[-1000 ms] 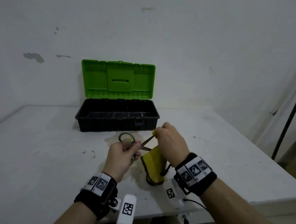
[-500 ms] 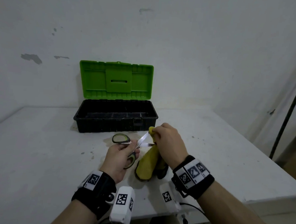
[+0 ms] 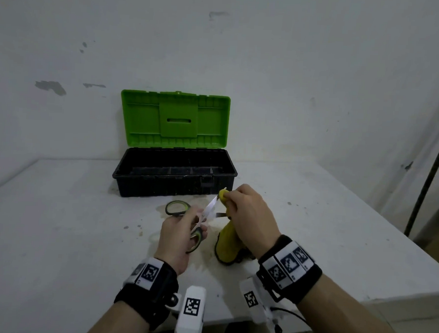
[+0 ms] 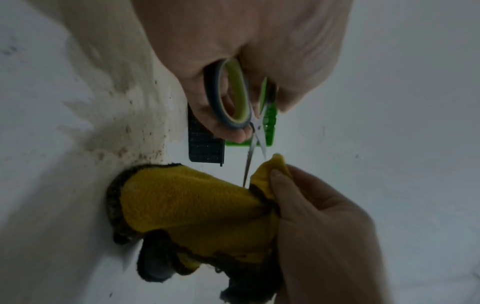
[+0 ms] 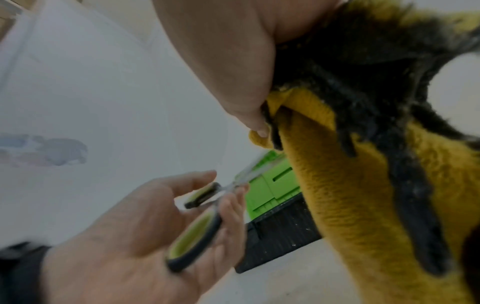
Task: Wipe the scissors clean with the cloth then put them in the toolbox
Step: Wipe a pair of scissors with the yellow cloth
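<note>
The scissors (image 3: 185,215) have grey-and-green handles and spread steel blades. My left hand (image 3: 179,238) grips one handle loop (image 4: 231,98) above the table. My right hand (image 3: 249,213) pinches a yellow cloth (image 3: 228,240) with a dark soiled edge around the tip of the upper blade (image 3: 211,205). The cloth's lower end (image 4: 182,201) rests on the table. In the right wrist view the cloth (image 5: 363,205) hangs from my fingers and the scissors (image 5: 202,222) sit in the left palm. The toolbox (image 3: 174,181) stands behind, black tray showing, green lid (image 3: 175,120) up.
The white table (image 3: 58,221) is stained around my hands. The toolbox lid stands against the wall (image 3: 269,67). The table's right edge (image 3: 388,221) drops off near a dark pole (image 3: 432,162). Bare table surface lies left and right of the toolbox.
The scissor blades have spread wider and the upper blade has risen. My right hand slid the cloth up along that blade to its tip, towards the toolbox.
</note>
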Demonstrator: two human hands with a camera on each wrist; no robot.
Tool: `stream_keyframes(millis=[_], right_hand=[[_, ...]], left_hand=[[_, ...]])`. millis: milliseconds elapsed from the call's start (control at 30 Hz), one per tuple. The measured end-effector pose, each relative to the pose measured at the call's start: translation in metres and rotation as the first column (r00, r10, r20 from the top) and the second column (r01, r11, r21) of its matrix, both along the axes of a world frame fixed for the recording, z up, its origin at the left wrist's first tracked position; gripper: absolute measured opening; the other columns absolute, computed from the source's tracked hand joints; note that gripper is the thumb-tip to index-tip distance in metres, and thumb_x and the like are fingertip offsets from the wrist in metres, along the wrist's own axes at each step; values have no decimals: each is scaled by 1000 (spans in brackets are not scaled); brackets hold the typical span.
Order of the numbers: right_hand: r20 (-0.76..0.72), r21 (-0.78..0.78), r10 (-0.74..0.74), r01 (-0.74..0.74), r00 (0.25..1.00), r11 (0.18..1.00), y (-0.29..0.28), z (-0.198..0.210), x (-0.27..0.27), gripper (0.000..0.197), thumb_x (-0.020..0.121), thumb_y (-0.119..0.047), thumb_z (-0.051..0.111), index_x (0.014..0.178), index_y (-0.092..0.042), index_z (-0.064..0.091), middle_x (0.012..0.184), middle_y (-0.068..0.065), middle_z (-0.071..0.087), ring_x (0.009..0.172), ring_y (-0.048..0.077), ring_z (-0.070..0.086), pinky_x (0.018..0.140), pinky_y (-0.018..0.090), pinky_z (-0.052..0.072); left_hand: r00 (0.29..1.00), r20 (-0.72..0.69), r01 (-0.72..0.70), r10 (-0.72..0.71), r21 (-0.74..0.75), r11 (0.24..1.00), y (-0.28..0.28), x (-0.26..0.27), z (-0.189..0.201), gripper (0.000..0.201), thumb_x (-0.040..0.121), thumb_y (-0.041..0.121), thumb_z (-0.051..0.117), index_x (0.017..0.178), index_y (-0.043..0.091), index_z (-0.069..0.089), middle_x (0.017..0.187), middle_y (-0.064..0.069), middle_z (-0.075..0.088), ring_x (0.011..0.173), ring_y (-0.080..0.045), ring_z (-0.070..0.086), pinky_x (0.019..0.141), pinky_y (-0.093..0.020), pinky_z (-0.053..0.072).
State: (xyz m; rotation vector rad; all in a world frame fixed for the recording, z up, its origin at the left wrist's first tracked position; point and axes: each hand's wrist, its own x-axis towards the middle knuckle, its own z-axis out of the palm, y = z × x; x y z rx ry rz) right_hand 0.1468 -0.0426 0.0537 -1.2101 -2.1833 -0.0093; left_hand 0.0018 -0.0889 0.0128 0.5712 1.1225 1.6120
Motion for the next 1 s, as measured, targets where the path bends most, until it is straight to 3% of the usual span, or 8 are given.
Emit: stream_keyframes(millis=[100, 300, 433, 600, 667, 767, 867, 1000], right_hand=[[43, 54, 54, -56, 998, 997, -21, 1, -7, 10, 95, -16, 57, 92, -15, 65, 88, 2, 50, 74, 21, 50, 57, 41, 51], [122, -30, 103, -100, 987, 995, -32, -8, -26, 11, 95, -12, 52, 99, -15, 61, 97, 1, 47, 87, 20, 51, 61, 34, 49], [179, -55, 163, -156, 970, 986, -43, -13, -30, 16, 93, -8, 48, 106, -13, 57, 99, 3, 45, 84, 21, 48, 57, 31, 40], [147, -18, 179, -179, 973, 984, -40, -4, -25, 13, 95, -14, 54, 105, -17, 62, 94, 0, 45, 75, 19, 48, 57, 32, 47], [137, 23, 149, -154, 979, 988, -39, 1, -25, 10, 95, -13, 54, 101, -16, 62, 92, 0, 42, 71, 18, 43, 54, 35, 47], [184, 7, 156, -160, 970, 987, -44, -4, -26, 11, 93, -9, 53, 100, -14, 61, 90, 0, 39, 68, 16, 35, 51, 36, 47], [184, -22, 167, -166, 969, 986, -46, -7, -23, 15, 95, -10, 51, 101, -15, 63, 89, -1, 38, 71, 16, 37, 55, 35, 47], [163, 22, 161, -167, 973, 986, -48, 1, -29, 9, 93, -12, 55, 98, -14, 62, 89, 1, 42, 69, 15, 36, 52, 32, 42]], left_hand=[[998, 64, -27, 27, 2, 1000, 0, -1, 1, 28, 96, 29, 57, 92, 3, 67, 77, -12, 63, 57, -18, 56, 55, -30, 51], [992, -117, -54, 55, 6, 999, 1, 3, -9, 47, 106, 39, 41, 104, -2, 64, 96, -19, 72, 79, -27, 69, 63, -37, 58], [992, -109, -63, 67, 41, 997, 1, -1, -8, 48, 105, 38, 42, 109, -7, 60, 91, -17, 68, 70, -17, 68, 54, -24, 52], [985, -158, -67, 74, 51, 996, 1, -6, -7, 50, 105, 42, 42, 115, -3, 63, 107, -21, 72, 98, -32, 71, 84, -45, 58], [990, -132, -50, 58, 59, 997, 1, -3, -5, 49, 105, 41, 42, 118, -2, 62, 110, -21, 72, 102, -33, 71, 89, -49, 57], [995, -81, -49, 54, 71, 996, 1, -5, -5, 47, 105, 38, 43, 117, -4, 60, 105, -19, 72, 94, -30, 71, 79, -41, 57], [997, -44, -54, 58, 76, 996, 0, -9, -5, 38, 104, 33, 46, 102, 0, 64, 86, -14, 70, 81, -25, 67, 70, -36, 53], [998, -17, 57, -56, 65, 996, -1, -4, -6, 49, 106, 39, 39, 96, 0, 68, 85, -12, 72, 78, -21, 69, 70, -35, 52]])
